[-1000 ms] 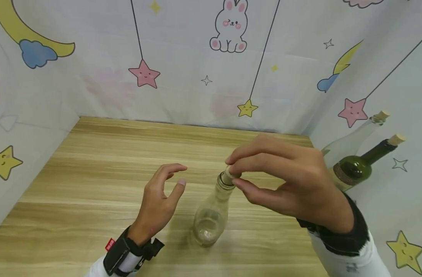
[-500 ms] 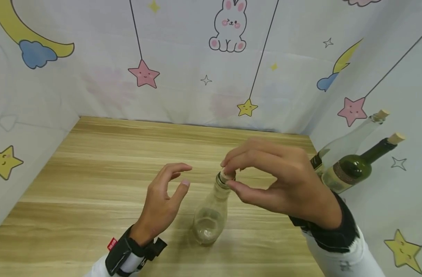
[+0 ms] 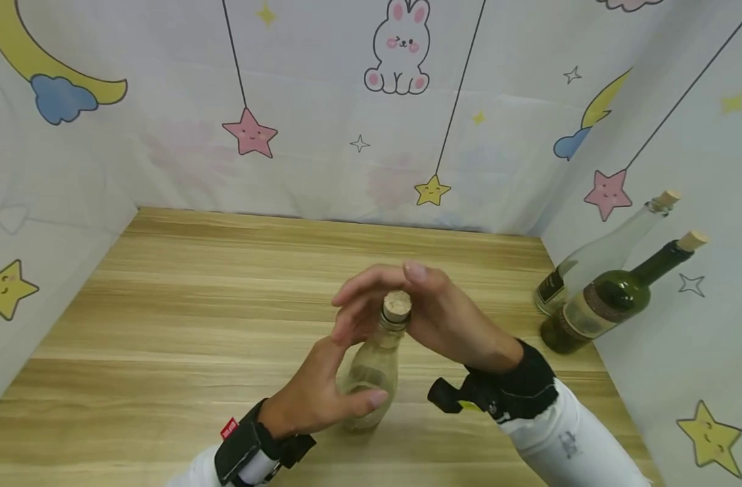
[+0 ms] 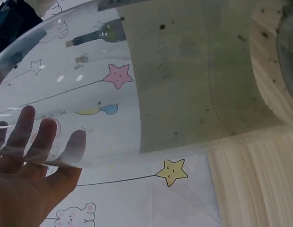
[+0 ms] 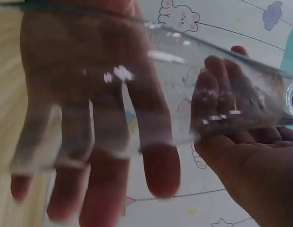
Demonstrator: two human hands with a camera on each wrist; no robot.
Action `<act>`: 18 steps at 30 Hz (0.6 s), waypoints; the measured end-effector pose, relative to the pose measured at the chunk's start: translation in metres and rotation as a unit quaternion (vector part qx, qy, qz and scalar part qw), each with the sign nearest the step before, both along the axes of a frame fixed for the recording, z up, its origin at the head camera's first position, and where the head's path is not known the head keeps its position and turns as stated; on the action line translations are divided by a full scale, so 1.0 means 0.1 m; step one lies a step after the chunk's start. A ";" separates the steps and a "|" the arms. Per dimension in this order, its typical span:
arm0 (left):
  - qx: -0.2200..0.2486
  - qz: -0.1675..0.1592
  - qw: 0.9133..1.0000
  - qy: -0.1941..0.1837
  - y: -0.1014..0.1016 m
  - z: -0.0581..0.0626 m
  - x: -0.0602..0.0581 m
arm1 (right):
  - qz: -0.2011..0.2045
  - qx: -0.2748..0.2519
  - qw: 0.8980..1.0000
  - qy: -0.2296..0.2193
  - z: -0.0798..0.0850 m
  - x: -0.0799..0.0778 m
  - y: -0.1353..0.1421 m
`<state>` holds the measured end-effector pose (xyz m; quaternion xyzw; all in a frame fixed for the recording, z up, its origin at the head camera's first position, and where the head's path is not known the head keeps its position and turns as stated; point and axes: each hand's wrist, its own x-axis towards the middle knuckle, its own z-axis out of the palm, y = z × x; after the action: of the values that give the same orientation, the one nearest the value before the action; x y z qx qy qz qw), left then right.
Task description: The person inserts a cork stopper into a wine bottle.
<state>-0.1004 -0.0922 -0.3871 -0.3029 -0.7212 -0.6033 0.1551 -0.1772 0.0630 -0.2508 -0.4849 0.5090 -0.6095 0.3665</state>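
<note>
A clear glass bottle stands upright on the wooden table with a cork in its mouth. My left hand is around the bottle's body, with the thumb across the front and the fingers behind. In the left wrist view, those fingers show spread through the glass. To the right of the neck is my right hand, its fingers loosely extended behind the bottle. Neither hand holds the cork. Seen from the right wrist, the bottle lies between the camera and the left hand's straight fingers.
At the right edge of the table stand two more corked bottles, a clear one and a dark green one. A printed cloth walls the back and sides.
My right hand has let go of the cork and moved down beside the bottle's neck. My left hand has come right, from beside the bottle to around its body. The cork sits in the mouth.
</note>
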 end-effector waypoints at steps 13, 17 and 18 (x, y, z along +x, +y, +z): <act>-0.026 0.001 0.999 -0.023 0.15 -0.13 -0.03 | 0.015 -0.013 0.998 -0.066 -0.18 0.06 -0.06; -0.017 -0.006 0.999 -0.035 0.17 -0.15 -0.02 | -0.007 -0.023 0.999 -0.044 -0.20 0.09 -0.08; -0.015 -0.006 0.999 -0.034 0.17 -0.15 -0.02 | -0.012 -0.026 0.999 -0.041 -0.21 0.09 -0.08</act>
<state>-0.1024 -0.0749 -0.4021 -0.2887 -0.7335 -0.6032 0.1220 -0.1677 0.0553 -0.2717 -0.4626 0.4833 -0.6460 0.3675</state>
